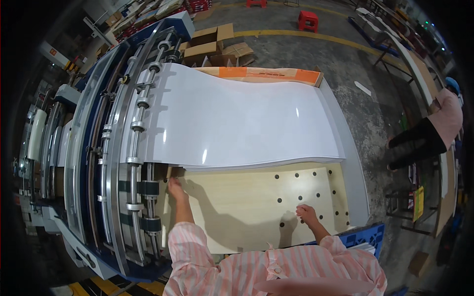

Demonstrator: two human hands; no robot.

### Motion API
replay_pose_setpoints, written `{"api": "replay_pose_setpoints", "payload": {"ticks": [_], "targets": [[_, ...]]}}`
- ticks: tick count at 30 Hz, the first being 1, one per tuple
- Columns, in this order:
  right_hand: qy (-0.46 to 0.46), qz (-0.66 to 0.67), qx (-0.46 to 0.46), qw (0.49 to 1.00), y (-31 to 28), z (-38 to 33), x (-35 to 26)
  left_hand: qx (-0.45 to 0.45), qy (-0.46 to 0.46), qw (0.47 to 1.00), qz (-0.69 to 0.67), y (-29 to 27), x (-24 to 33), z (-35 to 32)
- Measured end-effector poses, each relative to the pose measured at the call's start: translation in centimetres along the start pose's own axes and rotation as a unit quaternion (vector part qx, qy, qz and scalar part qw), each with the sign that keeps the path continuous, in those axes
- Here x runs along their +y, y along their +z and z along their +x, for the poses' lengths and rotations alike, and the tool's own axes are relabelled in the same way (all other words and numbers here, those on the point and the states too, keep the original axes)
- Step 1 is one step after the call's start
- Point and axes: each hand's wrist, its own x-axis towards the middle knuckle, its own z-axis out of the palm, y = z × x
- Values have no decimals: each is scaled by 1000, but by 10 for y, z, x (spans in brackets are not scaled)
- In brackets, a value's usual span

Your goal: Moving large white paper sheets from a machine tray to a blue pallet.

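Note:
A stack of large, glossy white sheets (237, 118) lies across the far half of a pale board (232, 197). The top sheet bulges in a wave, and its left end runs under the machine's rollers (138, 123). My left hand (175, 188) is closed at the board's left edge, beside the rollers and just short of the stack's near edge. A thin tan strip (169, 172) shows at its fingertips; whether the hand grips it is unclear. Over the board's right part, among black round dots, my right hand (306, 213) hangs with curled fingers and nothing visible in them.
A grey panel (345, 143) borders the board on the right, and an orange-and-tan strip (266, 75) lines the far side. Cardboard boxes (207, 42) stand beyond. A red stool (308, 21) is on the floor. At the right, another person (439, 123) is beside a long table.

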Motion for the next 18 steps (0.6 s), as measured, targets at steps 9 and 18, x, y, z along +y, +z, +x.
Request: {"api": "replay_pose_setpoints", "payload": {"ticks": [9,18], "targets": [[11,3,18,1000,-4,14,-10,6,-101,968,-230,71,7,45],[25,-12,-2,1000,0,19,-6,3,-17,979,-202,74,10,75]]}}
